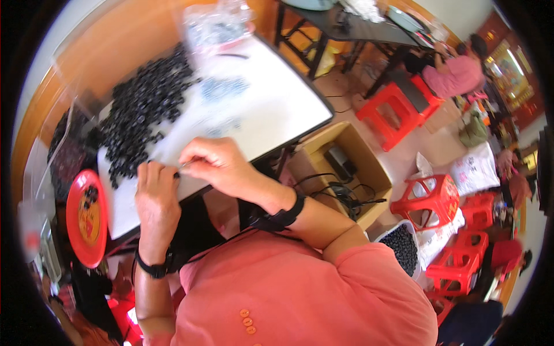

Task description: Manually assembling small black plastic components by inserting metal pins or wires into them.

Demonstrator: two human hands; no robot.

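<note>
Both hands are over the near edge of the tabletop (283,98), close together. Left hand (157,193): fingers bent and closed, a black bit (176,175) at the fingertips, just off the near edge. Right hand (216,164): thumb and index finger pinched together just beside that bit (too small and blurred to tell what, if anything, is in the pinch). Black wristbands (154,270) on both wrists.

Pile of loose black pieces (141,101) spreads along the left side of the tabletop, reaching toward the near edge by the left hand. Clear plastic bag (216,29) at the far corner. Bluish smudges (224,87) mid-tabletop. Red plate (74,216) at the near left corner, a few black pieces in it.

Right of the tabletop, lower: open carton (372,164) with black cables inside, then a white tub (420,262) of black pieces. Red stools (392,112) beyond; one person (453,75) in pink sits by a dark table (369,29).
</note>
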